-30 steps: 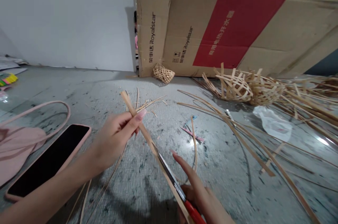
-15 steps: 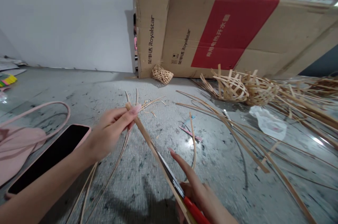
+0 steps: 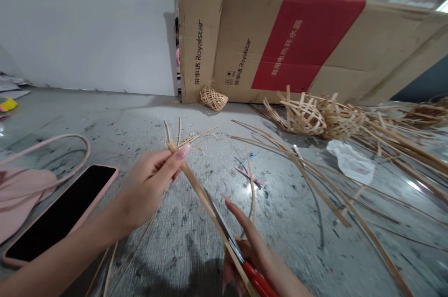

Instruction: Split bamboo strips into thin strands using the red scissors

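Note:
A flat bamboo strip (image 3: 194, 184) runs slantwise from mid-table down to the bottom edge. Near its far end my left hand (image 3: 154, 180) pinches it between thumb and fingers. My right hand (image 3: 255, 255) is closed around red-handled scissors (image 3: 224, 229), its index finger stretched along the blades. The blades lie against the strip and point up along it toward my left hand; whether they cut into it I cannot tell. The strip's near part passes beside the red handle and my right fingers. Thin split strips (image 3: 140, 236) lie beneath my left wrist.
A phone (image 3: 63, 215) and a pink pouch with strap (image 3: 24, 199) lie at left. Behind stands a cardboard box (image 3: 203, 31) with a small woven piece (image 3: 213, 99) before it. Right are half-woven baskets (image 3: 304, 115), loose strips (image 3: 325, 194) and crumpled white plastic (image 3: 350, 162).
My left hand has shifted slightly right and down with the strip's end. The scissors and my right hand have moved a little left along the strip. The whole view has shifted slightly.

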Action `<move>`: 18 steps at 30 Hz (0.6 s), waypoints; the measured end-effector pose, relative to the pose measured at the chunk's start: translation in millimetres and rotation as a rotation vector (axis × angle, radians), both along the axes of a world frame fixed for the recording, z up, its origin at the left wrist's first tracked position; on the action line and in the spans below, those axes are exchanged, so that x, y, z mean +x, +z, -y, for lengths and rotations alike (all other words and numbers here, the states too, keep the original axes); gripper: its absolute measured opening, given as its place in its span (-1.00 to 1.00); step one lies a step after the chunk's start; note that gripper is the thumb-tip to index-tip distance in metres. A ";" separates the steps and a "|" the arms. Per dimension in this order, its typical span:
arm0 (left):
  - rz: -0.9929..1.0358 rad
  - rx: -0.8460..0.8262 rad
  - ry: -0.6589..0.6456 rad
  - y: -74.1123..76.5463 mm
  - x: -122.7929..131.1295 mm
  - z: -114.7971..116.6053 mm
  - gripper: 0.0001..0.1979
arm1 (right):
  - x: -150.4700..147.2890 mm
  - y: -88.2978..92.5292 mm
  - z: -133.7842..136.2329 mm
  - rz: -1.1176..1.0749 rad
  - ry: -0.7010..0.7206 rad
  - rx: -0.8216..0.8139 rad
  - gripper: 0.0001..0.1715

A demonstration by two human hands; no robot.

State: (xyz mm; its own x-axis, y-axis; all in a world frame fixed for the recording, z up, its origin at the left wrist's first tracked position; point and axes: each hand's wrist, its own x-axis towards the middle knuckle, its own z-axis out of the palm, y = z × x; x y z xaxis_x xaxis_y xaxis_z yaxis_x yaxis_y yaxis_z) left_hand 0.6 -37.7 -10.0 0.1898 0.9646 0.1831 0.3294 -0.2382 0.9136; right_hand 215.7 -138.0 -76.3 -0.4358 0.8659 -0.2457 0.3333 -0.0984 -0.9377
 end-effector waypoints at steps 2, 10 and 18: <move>0.006 -0.008 0.005 0.1 -0.1 1.4 -0.54 | 0.5 0.8 -0.3 -0.023 0.012 -0.025 0.07; -0.032 -0.012 0.022 1.7 2.2 3.5 -0.55 | 3.9 -5.0 1.7 -0.032 -0.022 -0.070 -0.03; -0.030 -0.027 0.009 2.2 1.6 2.9 -0.55 | 6.0 -27.4 4.2 0.021 -0.052 0.108 0.06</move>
State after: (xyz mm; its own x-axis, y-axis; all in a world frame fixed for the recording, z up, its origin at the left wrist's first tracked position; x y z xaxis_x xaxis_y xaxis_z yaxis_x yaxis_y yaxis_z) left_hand 2.2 -40.6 -7.8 0.1864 0.9708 0.1511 0.3584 -0.2104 0.9095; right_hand 221.7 -142.3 -103.8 -0.3851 0.9092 -0.1584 0.3497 -0.0151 -0.9368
